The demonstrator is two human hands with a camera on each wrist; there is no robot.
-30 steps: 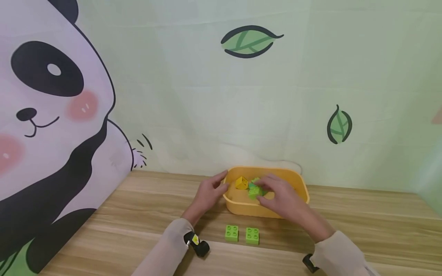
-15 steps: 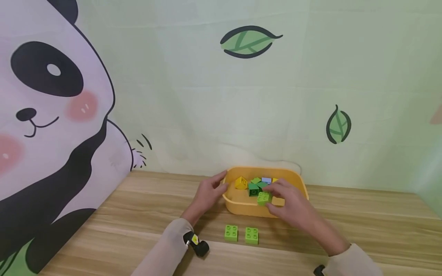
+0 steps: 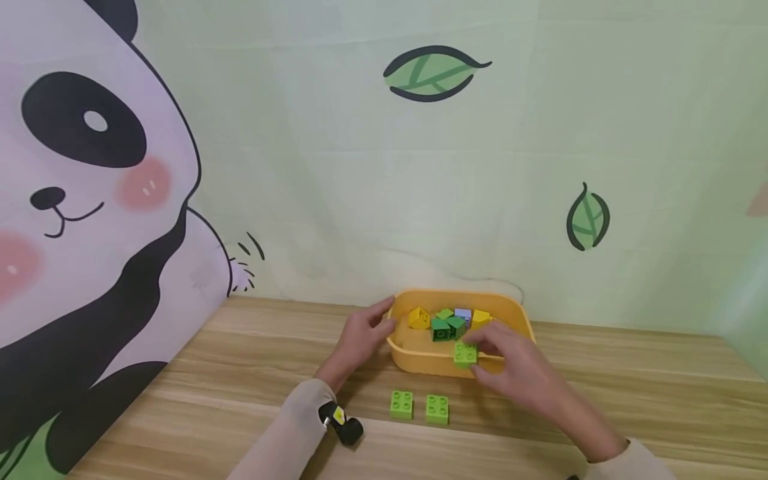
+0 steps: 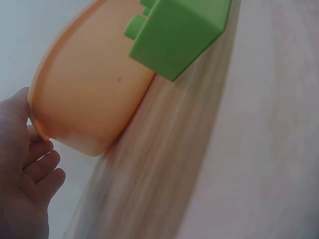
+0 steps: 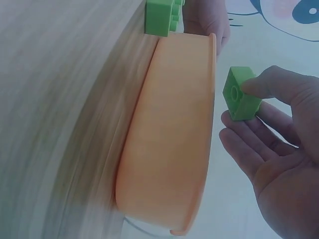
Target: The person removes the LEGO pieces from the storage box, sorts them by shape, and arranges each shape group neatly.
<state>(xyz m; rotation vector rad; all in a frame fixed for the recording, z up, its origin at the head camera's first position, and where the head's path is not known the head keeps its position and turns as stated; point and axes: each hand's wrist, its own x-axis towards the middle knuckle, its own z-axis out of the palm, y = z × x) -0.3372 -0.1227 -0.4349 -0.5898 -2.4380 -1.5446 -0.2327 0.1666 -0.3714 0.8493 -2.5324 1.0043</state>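
My right hand (image 3: pixel 519 367) pinches a light green toy building brick (image 3: pixel 465 355) between thumb and fingers, over the front rim of a yellow-orange bin (image 3: pixel 414 361). In the right wrist view the held brick (image 5: pixel 241 93) shows its hollow underside, above the level of the rim. My left hand (image 3: pixel 360 339) rests at the bin's left end, thumb and forefinger touching the rim, its other fingers loosely bent in the left wrist view. Two more light green bricks, a left one (image 3: pixel 401 405) and a right one (image 3: pixel 437 409), lie studs up on the table in front.
Inside the bin lie a yellow sloped brick (image 3: pixel 419 319), dark green bricks (image 3: pixel 441 329), a blue-lilac brick (image 3: pixel 463 314) and another yellow brick (image 3: pixel 481 319). The wooden table (image 3: pixel 270 347) meets a printed cloth backdrop (image 3: pixel 324 200) just behind the bin.
My right hand has drawn the light green brick out from among the bricks in the bin, toward the front right over the rim. My left hand stays at the bin's left end.
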